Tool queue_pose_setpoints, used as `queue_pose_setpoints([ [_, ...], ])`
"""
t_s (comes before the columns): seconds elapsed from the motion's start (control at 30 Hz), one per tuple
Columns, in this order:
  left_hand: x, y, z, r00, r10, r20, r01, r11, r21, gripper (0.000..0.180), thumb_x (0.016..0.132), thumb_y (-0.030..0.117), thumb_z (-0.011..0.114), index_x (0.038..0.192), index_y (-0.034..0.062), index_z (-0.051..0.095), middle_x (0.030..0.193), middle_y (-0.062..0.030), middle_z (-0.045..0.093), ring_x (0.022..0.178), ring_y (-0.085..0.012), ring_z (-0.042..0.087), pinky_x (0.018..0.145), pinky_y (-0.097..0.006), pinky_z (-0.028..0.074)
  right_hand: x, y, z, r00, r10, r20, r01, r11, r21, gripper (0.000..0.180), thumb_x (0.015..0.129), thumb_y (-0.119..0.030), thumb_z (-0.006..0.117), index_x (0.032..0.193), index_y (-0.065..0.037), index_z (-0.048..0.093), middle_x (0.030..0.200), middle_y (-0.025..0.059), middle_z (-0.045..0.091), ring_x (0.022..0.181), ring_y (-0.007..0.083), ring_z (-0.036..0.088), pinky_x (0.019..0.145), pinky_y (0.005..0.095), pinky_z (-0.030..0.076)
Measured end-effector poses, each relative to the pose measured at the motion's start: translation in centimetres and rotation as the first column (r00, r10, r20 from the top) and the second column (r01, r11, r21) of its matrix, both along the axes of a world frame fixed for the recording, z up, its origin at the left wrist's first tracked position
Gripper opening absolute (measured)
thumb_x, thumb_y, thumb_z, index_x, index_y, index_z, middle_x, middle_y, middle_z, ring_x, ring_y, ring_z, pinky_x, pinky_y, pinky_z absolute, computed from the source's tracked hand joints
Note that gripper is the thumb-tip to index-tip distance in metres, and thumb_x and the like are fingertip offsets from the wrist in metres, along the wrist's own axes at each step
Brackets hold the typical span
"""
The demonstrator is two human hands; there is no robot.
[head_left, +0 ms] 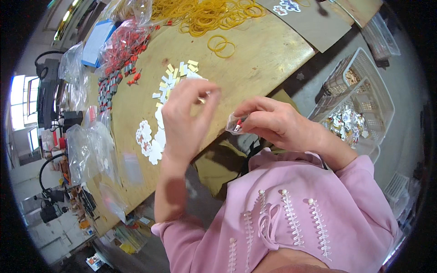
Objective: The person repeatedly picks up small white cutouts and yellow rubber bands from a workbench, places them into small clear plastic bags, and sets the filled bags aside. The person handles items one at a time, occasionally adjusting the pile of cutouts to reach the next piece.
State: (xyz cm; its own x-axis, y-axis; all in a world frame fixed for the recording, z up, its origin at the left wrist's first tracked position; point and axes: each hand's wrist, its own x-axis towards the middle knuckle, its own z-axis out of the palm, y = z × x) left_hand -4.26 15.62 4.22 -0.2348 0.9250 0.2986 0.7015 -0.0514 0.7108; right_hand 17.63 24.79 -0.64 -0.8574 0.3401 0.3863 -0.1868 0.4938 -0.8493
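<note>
My right hand (277, 120) pinches a small clear plastic bag (233, 124) just off the table's near edge. Inside the bag shows a small red and dark piece. My left hand (186, 116), a little blurred, hovers over the table with thumb and forefinger brought together; a tiny pale spot shows at its fingertips, too small to name. Just beyond it lies a pile of small white and yellow rectangular pieces (169, 82). Beside its wrist are white scalloped cutouts (157, 144) and printed ones (143, 136). Farther left lie many small red and grey pieces (109, 88).
Yellow rubber bands (205, 18) heap at the table's far side, with two loose bands (221, 46) nearer. Clear bags (86, 145) lie along the left. At right, on the floor, a plastic crate (384, 95) holds shiny foil pieces (348, 123).
</note>
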Motion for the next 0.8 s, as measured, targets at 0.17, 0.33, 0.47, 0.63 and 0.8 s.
queue_pose_setpoints([
  [0.17,-5.1,8.5,-3.1,0.993,0.047,-0.106,-0.056,0.995,-0.088,0.018,0.098,0.010,0.069,0.112,0.0053,0.079,0.099,-0.0083,0.075,0.087,-0.0175,0.069,0.080,-0.033,0.055,1.7,0.3,-0.4,0.999,-0.028,0.027,0.028,1.000,-0.001,0.012,0.093,0.002,0.072,0.103,-0.001,0.067,0.119,0.0153,0.067,0.105,0.0346,0.070,0.086,0.0386,0.059],
  [0.33,-7.4,15.2,-6.4,0.967,-0.043,-0.250,0.044,0.999,0.001,0.017,0.095,0.010,0.069,0.109,0.0086,0.079,0.098,-0.0132,0.074,0.080,-0.0249,0.071,0.078,-0.038,0.057,3.1,0.5,-1.9,0.996,-0.067,0.058,0.070,0.995,-0.070,0.010,0.093,0.002,0.072,0.102,-0.001,0.067,0.118,0.0146,0.066,0.104,0.0333,0.070,0.087,0.0384,0.059],
  [0.47,-7.3,18.3,-5.9,0.953,-0.149,-0.265,0.116,0.984,-0.138,0.021,0.094,0.012,0.073,0.114,0.0070,0.079,0.105,-0.0078,0.076,0.086,-0.0158,0.068,0.081,-0.031,0.055,3.7,1.1,-2.4,0.994,-0.087,0.060,0.092,0.991,-0.101,0.009,0.094,0.001,0.072,0.101,-0.001,0.066,0.118,0.0144,0.066,0.104,0.0327,0.070,0.087,0.0377,0.059],
  [0.63,-7.1,20.8,-6.5,0.953,-0.132,-0.272,0.072,0.972,-0.222,0.020,0.092,0.012,0.077,0.110,0.0050,0.078,0.100,-0.0066,0.076,0.086,-0.0145,0.068,0.080,-0.029,0.055,3.5,1.6,-2.9,0.996,-0.069,0.058,0.075,0.991,-0.110,0.010,0.095,0.001,0.071,0.101,-0.001,0.065,0.117,0.0140,0.066,0.105,0.0323,0.069,0.086,0.0372,0.058],
  [0.8,-9.3,22.1,-8.7,0.974,-0.046,0.220,0.082,0.984,-0.160,0.014,0.093,0.011,0.081,0.106,0.0044,0.079,0.096,-0.0022,0.076,0.085,-0.0095,0.066,0.077,-0.025,0.053,3.6,1.8,-3.3,0.996,-0.078,0.048,0.082,0.992,-0.101,0.011,0.094,0.000,0.072,0.101,-0.002,0.064,0.117,0.0140,0.066,0.105,0.0326,0.069,0.085,0.0379,0.058],
])
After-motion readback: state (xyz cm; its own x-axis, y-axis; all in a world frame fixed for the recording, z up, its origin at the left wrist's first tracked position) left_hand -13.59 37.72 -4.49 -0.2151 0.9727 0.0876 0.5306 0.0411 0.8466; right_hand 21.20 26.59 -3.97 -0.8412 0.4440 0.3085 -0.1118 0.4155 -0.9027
